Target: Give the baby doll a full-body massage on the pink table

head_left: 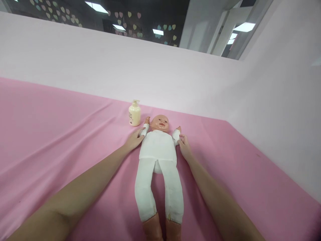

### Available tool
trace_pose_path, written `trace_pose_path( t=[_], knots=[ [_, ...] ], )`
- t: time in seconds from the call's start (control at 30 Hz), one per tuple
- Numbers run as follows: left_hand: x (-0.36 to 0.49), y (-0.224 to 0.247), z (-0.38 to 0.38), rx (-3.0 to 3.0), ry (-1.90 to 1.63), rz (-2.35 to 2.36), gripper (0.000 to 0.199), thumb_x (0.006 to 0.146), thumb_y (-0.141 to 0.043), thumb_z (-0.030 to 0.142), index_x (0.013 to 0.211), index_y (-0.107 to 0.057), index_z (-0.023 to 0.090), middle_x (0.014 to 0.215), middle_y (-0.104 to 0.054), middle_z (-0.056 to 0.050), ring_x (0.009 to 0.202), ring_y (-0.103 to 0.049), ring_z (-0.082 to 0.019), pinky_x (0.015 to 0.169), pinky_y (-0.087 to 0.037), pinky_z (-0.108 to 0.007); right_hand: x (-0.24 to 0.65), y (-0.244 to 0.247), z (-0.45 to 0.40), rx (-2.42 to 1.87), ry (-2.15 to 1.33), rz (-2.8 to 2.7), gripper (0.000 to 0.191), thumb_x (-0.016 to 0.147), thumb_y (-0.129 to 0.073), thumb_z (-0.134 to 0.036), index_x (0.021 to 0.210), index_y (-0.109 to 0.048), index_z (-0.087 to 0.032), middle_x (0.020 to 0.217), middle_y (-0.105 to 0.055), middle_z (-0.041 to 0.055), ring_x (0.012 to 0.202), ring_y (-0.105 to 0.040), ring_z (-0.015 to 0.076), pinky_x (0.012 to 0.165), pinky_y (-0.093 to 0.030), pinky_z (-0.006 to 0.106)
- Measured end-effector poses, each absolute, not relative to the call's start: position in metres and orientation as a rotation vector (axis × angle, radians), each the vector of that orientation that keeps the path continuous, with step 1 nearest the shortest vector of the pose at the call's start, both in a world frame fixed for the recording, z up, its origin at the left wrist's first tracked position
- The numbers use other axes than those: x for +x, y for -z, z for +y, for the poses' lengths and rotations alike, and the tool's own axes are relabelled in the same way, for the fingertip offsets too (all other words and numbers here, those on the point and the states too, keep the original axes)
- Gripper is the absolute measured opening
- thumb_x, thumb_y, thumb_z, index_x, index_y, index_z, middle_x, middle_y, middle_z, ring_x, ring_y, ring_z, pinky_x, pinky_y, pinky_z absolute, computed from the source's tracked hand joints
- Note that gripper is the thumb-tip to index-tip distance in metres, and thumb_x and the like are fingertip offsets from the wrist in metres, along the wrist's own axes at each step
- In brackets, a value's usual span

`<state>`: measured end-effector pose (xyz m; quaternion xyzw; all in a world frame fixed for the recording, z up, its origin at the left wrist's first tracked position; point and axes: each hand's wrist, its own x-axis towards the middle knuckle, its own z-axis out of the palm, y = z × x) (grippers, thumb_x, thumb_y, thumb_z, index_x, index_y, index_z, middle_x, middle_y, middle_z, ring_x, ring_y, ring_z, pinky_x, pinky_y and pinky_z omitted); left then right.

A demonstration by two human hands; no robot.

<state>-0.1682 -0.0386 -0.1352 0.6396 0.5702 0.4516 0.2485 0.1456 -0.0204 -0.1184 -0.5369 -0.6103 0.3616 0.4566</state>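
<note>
In the head view, the doll (157,145) is laid face-up on the pink cloth (62,117), its sleeved arms lightly grasped by the left grip (132,140) and right grip (185,147), presumably to be steadied evenly, while the pump bottle (135,115) is stood nearby, apparently clear of both arms.

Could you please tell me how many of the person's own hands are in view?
2: the left hand at one white sleeve of the doll, and the right hand at its other sleeve.
</note>
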Motion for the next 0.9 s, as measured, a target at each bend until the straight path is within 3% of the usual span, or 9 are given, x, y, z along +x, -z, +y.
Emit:
trace_pose_path(
  t=[0.27, 0.57, 0.7, 0.8, 0.9],
  knots=[
    [-0.166, 0.135, -0.039, 1.581, -1.279, 1.478, 0.070, 0.080, -0.057, 0.027, 0.149, -0.045, 0.021, 0.135, -0.064, -0.009, 0.120, -0.063, -0.029, 0.108, -0.047, -0.044, 0.149, 0.127, -0.010, -1.097, -1.090, -1.364, 0.040, 0.064, -0.058, -0.026, 0.104, -0.049, -0.029, 0.085, -0.067, -0.0032, 0.082, -0.062, 0.0211, 0.081, -0.051, 0.037],
    [-0.164, 0.129, -0.045, 1.452, -1.341, 1.473, 0.074, 0.076, -0.063, 0.022, 0.147, -0.045, 0.022, 0.134, -0.065, -0.010, 0.113, -0.067, -0.027, 0.100, -0.052, -0.041, 0.150, 0.127, -0.009, -0.993, -1.168, -1.319, 0.059, 0.066, -0.067, -0.022, 0.123, -0.051, -0.027, 0.120, -0.071, 0.0052, 0.113, -0.066, 0.0272, 0.095, -0.054, 0.043],
    [-0.163, 0.127, -0.045, 1.425, -1.422, 1.352, 0.073, 0.070, -0.064, 0.017, 0.141, -0.049, 0.020, 0.131, -0.067, -0.011, 0.113, -0.067, -0.026, 0.097, -0.053, -0.039, 0.147, 0.120, -0.012, -0.958, -1.220, -1.273, 0.069, 0.061, -0.072, -0.020, 0.127, -0.054, -0.030, 0.127, -0.069, 0.0036, 0.120, -0.064, 0.0282, 0.100, -0.053, 0.045],
    [-0.164, 0.130, -0.040, 1.383, -1.493, 1.288, 0.064, 0.063, -0.065, 0.016, 0.127, -0.059, 0.019, 0.123, -0.071, -0.010, 0.115, -0.065, -0.028, 0.098, -0.051, -0.040, 0.147, 0.120, -0.012, -0.888, -1.234, -1.272, 0.062, 0.059, -0.072, -0.020, 0.119, -0.062, -0.030, 0.124, -0.071, 0.0009, 0.120, -0.063, 0.0264, 0.103, -0.050, 0.042],
    [-0.165, 0.132, -0.035, 1.286, -1.498, 1.165, 0.043, 0.055, -0.067, 0.016, 0.097, -0.066, 0.018, 0.102, -0.076, -0.008, 0.100, -0.069, -0.029, 0.089, -0.053, -0.042, 0.149, 0.125, -0.011, -0.860, -1.255, -1.272, 0.033, 0.059, -0.070, -0.020, 0.091, -0.067, -0.026, 0.101, -0.076, 0.0005, 0.106, -0.068, 0.0256, 0.097, -0.052, 0.042]
  ],
)
